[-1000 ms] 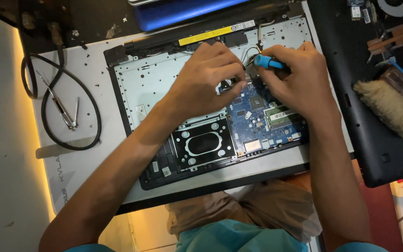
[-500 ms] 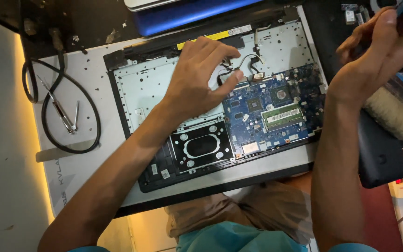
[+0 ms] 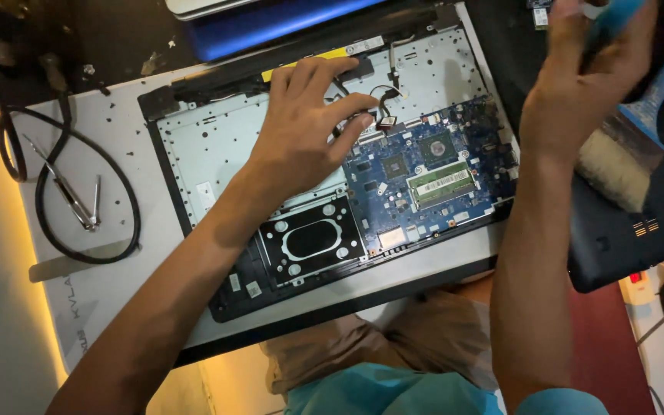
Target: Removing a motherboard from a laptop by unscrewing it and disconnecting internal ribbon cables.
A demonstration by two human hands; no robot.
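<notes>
An opened laptop base [image 3: 217, 154] lies on the white table with its blue motherboard [image 3: 424, 180] exposed. My left hand [image 3: 305, 127] rests flat on the inside of the base, its fingertips touching the black cables [image 3: 386, 100] next to the board. My right hand [image 3: 578, 73] is raised at the upper right, off the laptop, gripping a blue-handled tool [image 3: 616, 15] that is blurred and partly out of frame. A brush [image 3: 624, 146] with a blue handle and pale bristles lies just below that hand on the black laptop cover [image 3: 639, 230].
Metal tweezers [image 3: 71, 196] lie inside a loop of black cable [image 3: 128, 223] on the left of the table. A blue laptop [image 3: 270, 23] sits behind the open base. A power strip [image 3: 643, 288] is at the lower right. My knees show below the table edge.
My right hand has lifted off the motherboard with the blue tool and swung up to the right. My left hand has stayed on the cables.
</notes>
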